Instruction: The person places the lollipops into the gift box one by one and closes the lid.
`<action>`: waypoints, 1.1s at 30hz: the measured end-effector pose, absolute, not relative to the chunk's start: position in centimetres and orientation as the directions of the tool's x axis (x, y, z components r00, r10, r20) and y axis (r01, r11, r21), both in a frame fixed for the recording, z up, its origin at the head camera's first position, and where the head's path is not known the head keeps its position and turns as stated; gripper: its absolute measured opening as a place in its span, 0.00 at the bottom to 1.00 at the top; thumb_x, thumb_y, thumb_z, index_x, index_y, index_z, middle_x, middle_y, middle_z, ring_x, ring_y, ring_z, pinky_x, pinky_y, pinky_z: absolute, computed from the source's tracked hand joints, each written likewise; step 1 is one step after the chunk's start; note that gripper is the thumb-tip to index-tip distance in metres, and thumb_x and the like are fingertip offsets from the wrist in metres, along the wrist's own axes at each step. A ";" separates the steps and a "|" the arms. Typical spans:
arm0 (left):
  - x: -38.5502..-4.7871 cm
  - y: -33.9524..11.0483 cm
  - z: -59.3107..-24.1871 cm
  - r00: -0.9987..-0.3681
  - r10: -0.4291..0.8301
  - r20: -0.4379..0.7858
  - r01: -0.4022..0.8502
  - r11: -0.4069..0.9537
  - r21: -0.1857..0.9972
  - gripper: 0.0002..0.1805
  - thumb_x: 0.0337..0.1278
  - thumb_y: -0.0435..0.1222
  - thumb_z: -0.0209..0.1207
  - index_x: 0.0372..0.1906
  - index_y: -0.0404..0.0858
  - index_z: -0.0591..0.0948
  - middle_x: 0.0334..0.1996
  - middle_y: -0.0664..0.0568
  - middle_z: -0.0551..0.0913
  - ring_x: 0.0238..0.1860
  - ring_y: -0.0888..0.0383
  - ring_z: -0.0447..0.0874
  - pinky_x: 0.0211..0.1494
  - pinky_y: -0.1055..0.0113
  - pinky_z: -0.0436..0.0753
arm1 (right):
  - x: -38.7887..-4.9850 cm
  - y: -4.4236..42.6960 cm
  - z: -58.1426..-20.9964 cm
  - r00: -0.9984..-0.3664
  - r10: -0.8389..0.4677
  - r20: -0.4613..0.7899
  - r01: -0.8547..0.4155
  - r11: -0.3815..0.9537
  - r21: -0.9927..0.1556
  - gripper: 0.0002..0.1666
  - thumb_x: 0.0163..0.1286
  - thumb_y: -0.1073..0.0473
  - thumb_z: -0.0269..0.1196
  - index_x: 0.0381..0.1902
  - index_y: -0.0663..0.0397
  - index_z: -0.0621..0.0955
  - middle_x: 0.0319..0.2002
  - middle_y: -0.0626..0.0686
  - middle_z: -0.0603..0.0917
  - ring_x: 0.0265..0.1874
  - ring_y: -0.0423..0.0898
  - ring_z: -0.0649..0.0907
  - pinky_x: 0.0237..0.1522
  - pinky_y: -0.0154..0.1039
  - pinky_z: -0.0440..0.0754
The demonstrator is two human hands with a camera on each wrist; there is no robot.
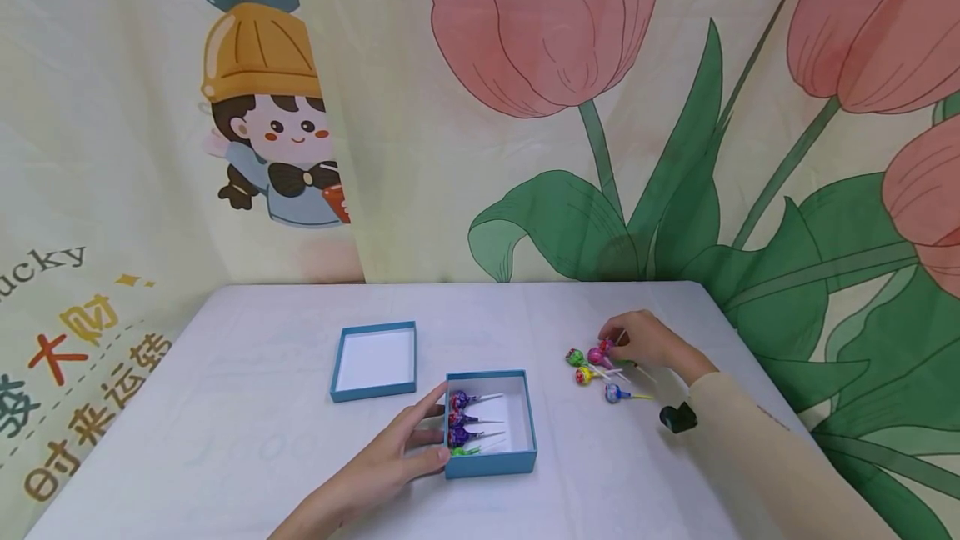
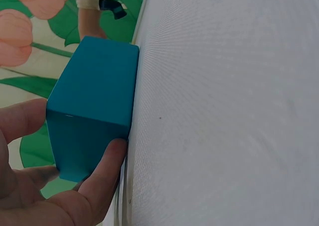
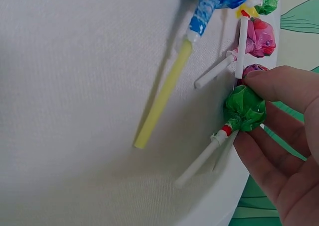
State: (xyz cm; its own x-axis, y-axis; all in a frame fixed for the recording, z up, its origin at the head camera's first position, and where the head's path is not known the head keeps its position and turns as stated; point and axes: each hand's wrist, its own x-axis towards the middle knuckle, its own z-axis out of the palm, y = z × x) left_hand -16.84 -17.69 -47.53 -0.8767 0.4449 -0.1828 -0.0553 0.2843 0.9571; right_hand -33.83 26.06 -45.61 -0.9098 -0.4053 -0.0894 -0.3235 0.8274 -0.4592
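Note:
My left hand (image 1: 401,440) rests its thumb and fingertips against the left wall of a blue open box (image 1: 491,463); the left wrist view shows them on the box's outer side (image 2: 94,81). Inside, several wrapped lollipops (image 1: 461,419), purple ones and a green one, lie along the left side, sticks pointing right. Over on the right, my right hand (image 1: 648,344) pinches at a red-purple lollipop (image 1: 606,346), partly hidden by the thumb. A green lollipop (image 3: 244,106) sits right at those fingers in the right wrist view; whether they touch it is unclear.
Beside the right hand lie a green lollipop (image 1: 574,357), a pink lollipop (image 1: 596,357), a yellow lollipop (image 1: 584,375) and a blue lollipop (image 1: 615,393) with a yellow stick. A shallow blue-rimmed lid (image 1: 375,396) lies left of the box. Behind the white table (image 1: 285,440) hangs a printed curtain.

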 end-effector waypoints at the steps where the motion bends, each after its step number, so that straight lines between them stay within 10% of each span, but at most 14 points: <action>1: -16.8 -17.7 -47.5 -0.877 0.445 -0.183 -0.054 0.285 0.957 0.47 0.76 0.45 0.64 0.88 0.53 0.50 0.82 0.33 0.56 0.74 0.33 0.69 0.70 0.33 0.74 | -33.8 26.1 -45.6 -0.910 -0.405 -0.088 -0.323 0.826 -0.463 0.13 0.68 0.65 0.74 0.50 0.52 0.90 0.42 0.48 0.89 0.40 0.46 0.84 0.47 0.42 0.89; 33: -17.0 -17.7 -47.6 -0.872 0.451 -0.191 -0.059 0.291 0.955 0.47 0.76 0.46 0.63 0.88 0.53 0.49 0.82 0.33 0.55 0.75 0.33 0.68 0.70 0.32 0.74 | -32.0 21.3 -41.8 -0.870 -0.473 0.139 -0.482 0.758 -0.439 0.13 0.70 0.61 0.74 0.51 0.51 0.89 0.41 0.44 0.89 0.40 0.42 0.87 0.44 0.36 0.89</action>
